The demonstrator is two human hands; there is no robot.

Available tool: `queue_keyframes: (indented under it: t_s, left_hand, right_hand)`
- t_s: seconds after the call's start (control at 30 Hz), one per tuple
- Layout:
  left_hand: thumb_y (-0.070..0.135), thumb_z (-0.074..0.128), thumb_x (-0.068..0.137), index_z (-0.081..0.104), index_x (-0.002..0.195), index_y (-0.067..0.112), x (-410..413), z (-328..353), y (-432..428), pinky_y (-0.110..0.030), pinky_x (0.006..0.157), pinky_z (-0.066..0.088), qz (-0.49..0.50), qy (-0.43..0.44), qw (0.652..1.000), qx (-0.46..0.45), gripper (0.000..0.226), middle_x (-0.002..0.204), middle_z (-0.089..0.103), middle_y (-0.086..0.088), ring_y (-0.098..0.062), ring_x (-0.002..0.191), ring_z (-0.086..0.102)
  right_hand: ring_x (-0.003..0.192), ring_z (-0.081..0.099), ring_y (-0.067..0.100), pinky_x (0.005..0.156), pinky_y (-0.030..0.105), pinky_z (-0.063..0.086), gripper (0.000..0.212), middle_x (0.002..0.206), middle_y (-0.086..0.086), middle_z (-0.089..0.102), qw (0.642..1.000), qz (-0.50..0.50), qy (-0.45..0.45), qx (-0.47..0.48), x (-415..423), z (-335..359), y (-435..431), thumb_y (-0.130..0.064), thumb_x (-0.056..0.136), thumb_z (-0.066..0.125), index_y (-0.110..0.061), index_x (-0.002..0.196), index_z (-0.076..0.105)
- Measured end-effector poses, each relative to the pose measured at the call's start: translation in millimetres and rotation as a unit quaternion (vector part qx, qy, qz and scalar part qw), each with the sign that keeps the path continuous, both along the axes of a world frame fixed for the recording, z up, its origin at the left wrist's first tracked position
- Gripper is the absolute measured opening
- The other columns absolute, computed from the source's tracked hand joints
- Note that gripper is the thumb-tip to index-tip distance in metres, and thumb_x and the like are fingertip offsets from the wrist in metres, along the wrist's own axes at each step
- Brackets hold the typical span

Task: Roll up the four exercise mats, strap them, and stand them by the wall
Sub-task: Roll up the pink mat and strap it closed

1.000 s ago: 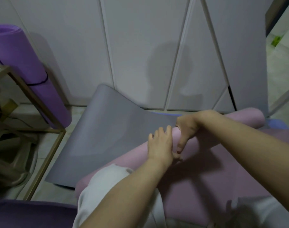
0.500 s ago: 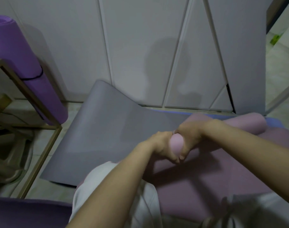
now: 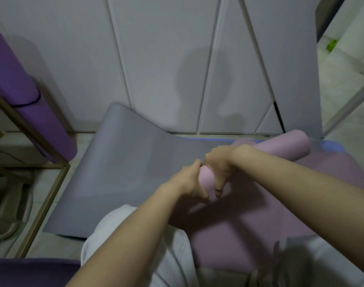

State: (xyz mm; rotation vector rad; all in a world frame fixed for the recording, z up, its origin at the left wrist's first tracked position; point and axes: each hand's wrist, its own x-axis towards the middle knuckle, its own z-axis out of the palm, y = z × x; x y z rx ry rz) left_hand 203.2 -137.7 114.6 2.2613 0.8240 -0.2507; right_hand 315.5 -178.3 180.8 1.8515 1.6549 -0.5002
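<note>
A pink mat [image 3: 284, 147] lies partly rolled across the floor, its flat part [image 3: 249, 220] stretching toward me. My left hand [image 3: 189, 183] and my right hand [image 3: 218, 164] both grip the near end of the pink roll, fingers curled round it. Under and left of it a grey mat [image 3: 123, 166] lies flat, its far edge curling up against the wall. A blue mat [image 3: 332, 146] peeks out at the right under the pink one. A purple mat [image 3: 17, 100], rolled and bound with a black strap, leans on the wall at the left.
White panelled doors [image 3: 166, 59] close off the back. A thin gold metal frame [image 3: 42, 146] stands at the left beside the purple roll. Purple fabric [image 3: 32, 270] fills the bottom left corner. Tiled floor shows at the far right.
My left hand went from lying flat on the roll to gripping its end. Both hands have turned the pink roll and moved slightly left.
</note>
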Motion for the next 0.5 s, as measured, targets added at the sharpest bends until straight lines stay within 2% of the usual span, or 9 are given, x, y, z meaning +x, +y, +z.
queue_keyframes:
  t_s: [0.1,0.17,0.23,0.33,0.4,0.5]
  left_hand:
    - [0.036,0.082,0.065,0.036,0.126,0.017,1.5,0.5,-18.1,-0.034,0.083,0.041,0.02,-0.024,0.994,0.1,0.079,0.122,0.054,-0.006,-0.03,0.112,0.053]
    - [0.041,0.081,0.065,0.037,0.125,0.015,2.7,-2.0,-25.6,-0.033,0.084,0.038,0.014,-0.045,0.985,0.167,0.079,0.122,0.051,-0.006,-0.029,0.112,0.052]
    - [0.041,0.081,0.066,0.039,0.124,0.014,3.9,-4.5,-30.6,-0.032,0.085,0.037,0.01,-0.061,0.978,0.197,0.077,0.121,0.051,-0.005,-0.028,0.111,0.052]
    - [0.038,0.082,0.066,0.041,0.122,0.014,7.3,-8.0,-31.4,-0.034,0.082,0.04,0.011,-0.056,0.984,0.171,0.073,0.121,0.054,-0.006,-0.029,0.11,0.053]
    - [0.036,0.083,0.065,0.042,0.12,0.014,10.0,-9.5,-25.4,-0.035,0.077,0.04,0.011,-0.042,0.989,0.14,0.071,0.12,0.057,-0.007,-0.031,0.109,0.055]
    - [0.035,0.084,0.063,0.047,0.12,0.015,13.2,-10.5,-13.9,-0.033,0.078,0.044,-0.005,-0.029,0.995,0.093,0.071,0.119,0.06,-0.007,-0.029,0.107,0.057]
  right_hand:
    - [0.079,0.063,0.019,0.077,0.028,0.054,0.055,0.081,-0.006,0.065,0.998,-0.042,0.027,-0.033,9.7,0.4,4.3,-0.052,0.052,0.085,-0.024,0.095,0.067]
    - [0.081,0.066,0.018,0.08,0.029,0.055,0.052,0.085,-0.005,0.068,0.995,-0.073,0.05,-0.049,13.3,0.2,3.5,-0.048,0.052,0.086,-0.021,0.094,0.07]
    - [0.086,0.068,0.019,0.081,0.03,0.055,0.05,0.089,-0.004,0.069,0.991,-0.094,0.066,-0.07,16.0,1.6,0.5,-0.045,0.056,0.085,-0.02,0.097,0.071]
    - [0.088,0.067,0.019,0.082,0.03,0.054,0.046,0.092,-0.004,0.068,0.988,-0.11,0.074,-0.082,17.3,-0.7,-4.2,-0.044,0.059,0.084,-0.023,0.096,0.068]
    - [0.087,0.066,0.019,0.083,0.031,0.054,0.048,0.095,-0.005,0.069,0.993,-0.089,0.061,-0.058,14.6,-5.7,-5.9,-0.046,0.058,0.083,-0.025,0.098,0.066]
    - [0.096,0.064,0.021,0.084,0.03,0.05,0.056,0.107,-0.003,0.067,1.0,-0.016,0.003,-0.001,9.6,-9.1,-13.3,-0.047,0.065,0.076,-0.026,0.114,0.059]
